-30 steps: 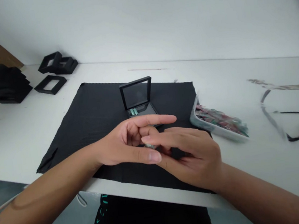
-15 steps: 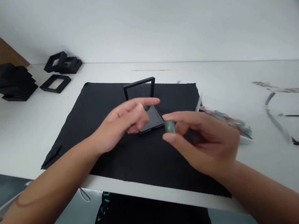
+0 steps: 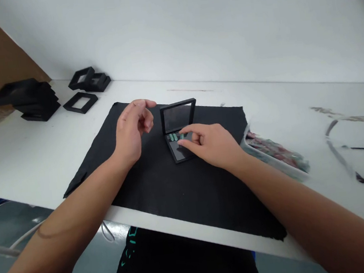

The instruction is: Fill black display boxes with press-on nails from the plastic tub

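Observation:
A black hinged display case [image 3: 177, 160] stands open on a black mat [image 3: 162, 191], its framed lid with a clear film tilted up at the back. Inside the lower half, small green cylindrical pieces [image 3: 173, 137] lie side by side near the hinge. My right hand [image 3: 214, 144] reaches over the case from the right. Its thumb and forefinger pinch another green cylindrical piece [image 3: 182, 136] just beside those pieces. Left of the lid, my left hand [image 3: 132, 127] hovers above the mat, forefinger stretched out, other fingers loosely bent, holding nothing.
A clear plastic tray [image 3: 274, 154] with small wrapped items sits right of the mat, close to my right forearm. Glasses [image 3: 341, 153] lie farther right. Black frames [image 3: 81, 103] and a stack of black cases [image 3: 35, 99] are at the back left. A white wall rises behind.
My right hand has carried the green piece forward and left, down to the case. The left hand has drawn back to the left, uncovering the case and the pieces inside.

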`<action>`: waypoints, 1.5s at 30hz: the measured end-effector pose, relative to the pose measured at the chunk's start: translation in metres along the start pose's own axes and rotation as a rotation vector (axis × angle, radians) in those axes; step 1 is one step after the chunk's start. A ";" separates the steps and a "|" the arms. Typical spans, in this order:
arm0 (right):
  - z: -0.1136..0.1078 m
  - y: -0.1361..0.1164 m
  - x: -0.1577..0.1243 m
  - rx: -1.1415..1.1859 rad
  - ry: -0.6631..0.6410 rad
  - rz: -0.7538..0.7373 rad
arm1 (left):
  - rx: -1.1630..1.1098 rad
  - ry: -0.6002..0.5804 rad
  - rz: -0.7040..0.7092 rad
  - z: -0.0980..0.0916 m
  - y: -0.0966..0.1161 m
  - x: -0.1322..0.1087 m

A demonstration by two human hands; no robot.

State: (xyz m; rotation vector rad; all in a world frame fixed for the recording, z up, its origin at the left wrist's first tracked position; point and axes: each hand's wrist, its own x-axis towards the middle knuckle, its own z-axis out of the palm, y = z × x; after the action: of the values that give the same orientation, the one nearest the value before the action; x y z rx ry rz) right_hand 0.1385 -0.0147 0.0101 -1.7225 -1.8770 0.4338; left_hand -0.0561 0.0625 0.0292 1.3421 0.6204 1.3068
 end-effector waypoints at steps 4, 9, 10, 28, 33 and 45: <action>0.005 0.012 0.014 -0.011 -0.014 -0.019 | 0.029 0.002 -0.041 -0.002 -0.001 0.002; 0.006 0.020 0.010 -0.104 0.007 -0.078 | 0.025 -0.036 -0.038 -0.005 -0.001 0.003; 0.006 0.020 0.008 -0.125 0.007 -0.094 | 0.015 -0.054 -0.033 -0.005 -0.001 0.003; 0.004 0.017 0.002 -0.113 -0.028 -0.095 | 0.101 -0.103 -0.075 -0.010 -0.016 0.006; 0.006 0.014 0.004 -0.088 -0.008 -0.051 | 0.124 -0.120 -0.103 -0.009 -0.017 0.005; 0.009 0.011 0.005 -0.066 0.021 -0.025 | 0.119 -0.145 -0.071 -0.010 -0.020 0.006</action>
State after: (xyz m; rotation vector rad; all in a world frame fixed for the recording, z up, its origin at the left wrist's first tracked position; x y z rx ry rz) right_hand 0.1416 -0.0073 -0.0021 -1.7374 -1.9160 0.3460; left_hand -0.0575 0.0763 0.0104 1.4840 0.6476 1.1196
